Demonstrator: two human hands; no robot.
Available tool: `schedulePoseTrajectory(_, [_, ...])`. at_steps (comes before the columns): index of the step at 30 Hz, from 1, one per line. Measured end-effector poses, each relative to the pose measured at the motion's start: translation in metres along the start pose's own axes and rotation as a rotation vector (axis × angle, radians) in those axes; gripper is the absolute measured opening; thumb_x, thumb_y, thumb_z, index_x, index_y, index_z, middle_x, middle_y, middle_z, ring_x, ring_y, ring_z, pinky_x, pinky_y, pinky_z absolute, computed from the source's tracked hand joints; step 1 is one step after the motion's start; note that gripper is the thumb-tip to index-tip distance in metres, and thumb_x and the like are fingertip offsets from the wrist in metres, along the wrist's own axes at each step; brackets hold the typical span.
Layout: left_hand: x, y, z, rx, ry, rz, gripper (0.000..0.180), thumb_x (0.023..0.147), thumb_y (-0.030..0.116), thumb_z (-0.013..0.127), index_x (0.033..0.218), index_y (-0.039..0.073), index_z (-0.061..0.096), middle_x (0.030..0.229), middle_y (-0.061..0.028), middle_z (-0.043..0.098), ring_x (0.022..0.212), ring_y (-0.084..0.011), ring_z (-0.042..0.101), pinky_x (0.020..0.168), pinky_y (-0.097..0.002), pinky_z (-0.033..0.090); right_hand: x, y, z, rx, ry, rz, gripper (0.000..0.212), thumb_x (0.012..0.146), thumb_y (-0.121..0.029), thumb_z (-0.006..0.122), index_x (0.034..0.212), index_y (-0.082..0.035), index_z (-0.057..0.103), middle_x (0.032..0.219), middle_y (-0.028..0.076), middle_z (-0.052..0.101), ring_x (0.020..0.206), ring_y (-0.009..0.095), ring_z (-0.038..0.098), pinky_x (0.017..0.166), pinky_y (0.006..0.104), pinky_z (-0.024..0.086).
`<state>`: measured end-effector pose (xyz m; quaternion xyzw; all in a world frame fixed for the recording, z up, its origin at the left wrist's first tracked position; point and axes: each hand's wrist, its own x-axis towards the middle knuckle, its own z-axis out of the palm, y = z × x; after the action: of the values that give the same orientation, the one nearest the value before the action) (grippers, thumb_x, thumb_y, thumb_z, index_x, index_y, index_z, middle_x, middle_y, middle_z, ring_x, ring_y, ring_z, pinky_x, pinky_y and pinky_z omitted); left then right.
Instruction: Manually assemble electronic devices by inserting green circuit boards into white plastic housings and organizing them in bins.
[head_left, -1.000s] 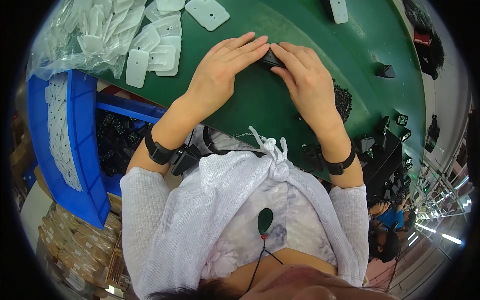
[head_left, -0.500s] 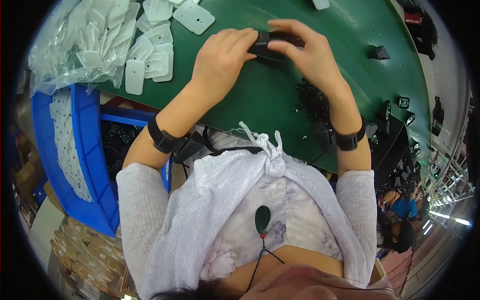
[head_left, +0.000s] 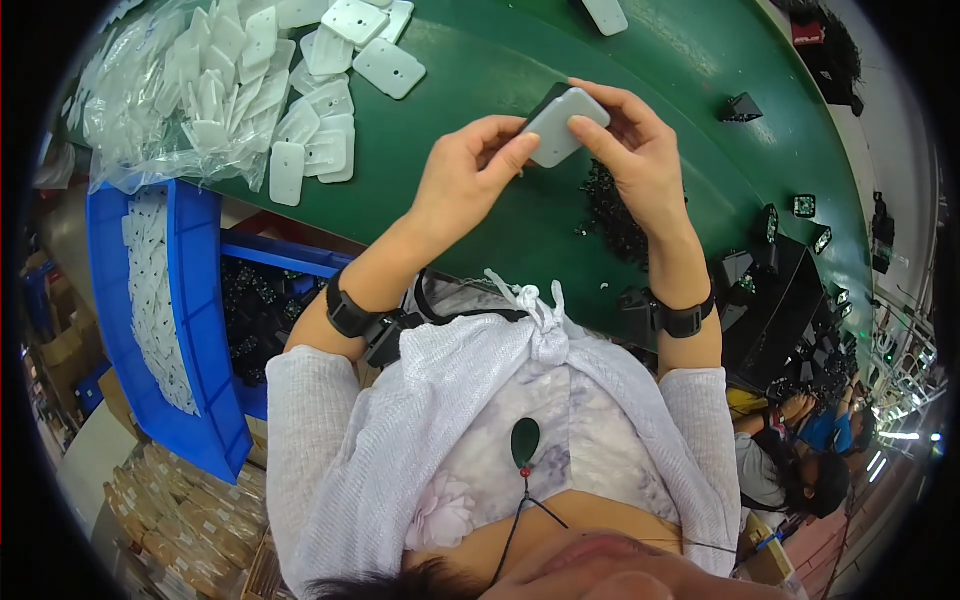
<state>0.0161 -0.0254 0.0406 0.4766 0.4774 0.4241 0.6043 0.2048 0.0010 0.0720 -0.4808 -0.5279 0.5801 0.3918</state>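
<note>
Between my two hands, above the green table, is a black housing [head_left: 547,98] with a pale plate [head_left: 567,130] on its face. The pale side is tilted up toward me. My left hand [head_left: 468,168] grips its left edge, with the thumb on the plate's lower left corner. On the opposite side, my right hand [head_left: 642,152] holds it with its thumb on the plate and its fingers along the far edge. Most of the black body is hidden behind the plate.
White plates [head_left: 388,68] lie loose at the upper left beside a clear plastic bag [head_left: 190,110] of similar plates. Small black parts [head_left: 612,215] are heaped near my right wrist. Blue bins [head_left: 200,330] stand left. Black housings [head_left: 740,108] sit at right; people are beyond.
The housing has turned from showing its dark side to showing the pale plate. Both hands have shifted their grip, thumbs now on the plate. The whole view has shifted slightly.
</note>
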Motion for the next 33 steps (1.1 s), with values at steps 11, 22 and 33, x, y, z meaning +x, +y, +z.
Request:
schedulePoseTrajectory(11, [0.027, -0.009, -0.067, 1.325, 0.473, 0.53, 0.058, 0.078, 0.038, 0.072, 0.122, 0.005, 0.054, 0.126, -0.0176, 0.051, 0.116, -0.0365, 0.046, 0.095, -0.0451, 0.04, 0.05, -0.014, -0.092, -0.371, 0.147, -0.253, 0.03, 0.086, -0.007, 0.067, 0.115, -0.001, 0.062, 0.106, 0.006, 0.064, 0.094, 0.015, 0.061, 0.085, 0.0267, 0.048])
schedulePoseTrajectory(22, [0.034, -0.019, -0.091, 1.48, 0.448, 0.515, 0.046, 0.084, 0.022, 0.068, 0.123, 0.001, 0.055, 0.127, -0.0163, 0.056, 0.116, -0.0335, 0.052, 0.094, -0.0435, 0.042, 0.136, 0.001, -0.155, -0.565, -0.173, 0.069, 0.028, 0.082, -0.013, 0.071, 0.107, -0.002, 0.068, 0.093, 0.003, 0.067, 0.087, 0.012, 0.06, 0.08, 0.028, 0.049])
schedulePoseTrajectory(33, [0.041, -0.01, -0.105, 1.337, 0.61, 0.655, 0.019, 0.089, 0.004, 0.056, 0.106, 0.0, 0.064, 0.099, -0.0143, 0.065, 0.089, -0.0331, 0.059, 0.079, -0.0429, 0.047, 0.106, 0.008, -0.148, -0.787, 0.08, -0.496, 0.033, 0.088, -0.03, 0.064, 0.108, -0.004, 0.062, 0.095, 0.015, 0.062, 0.089, 0.03, 0.061, 0.078, 0.0379, 0.05])
